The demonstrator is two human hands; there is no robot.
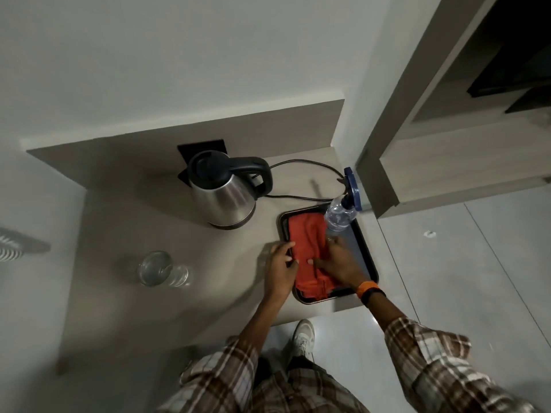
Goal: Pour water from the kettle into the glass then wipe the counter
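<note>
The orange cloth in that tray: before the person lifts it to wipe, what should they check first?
1. Glass stands upright on the counter, away from the tray: ok.
2. Water in the glass: cannot tell how much.
3. Kettle is set down upright, no hand on it: ok.
4. Both hands on the orange cloth: left hand at its left edge, right hand on top: ok.
5. Spray bottle stands in the tray touching the cloth's far corner; it might tip: not ok.
6. Kettle cord lies behind the tray, clear of the cloth: ok.
</note>
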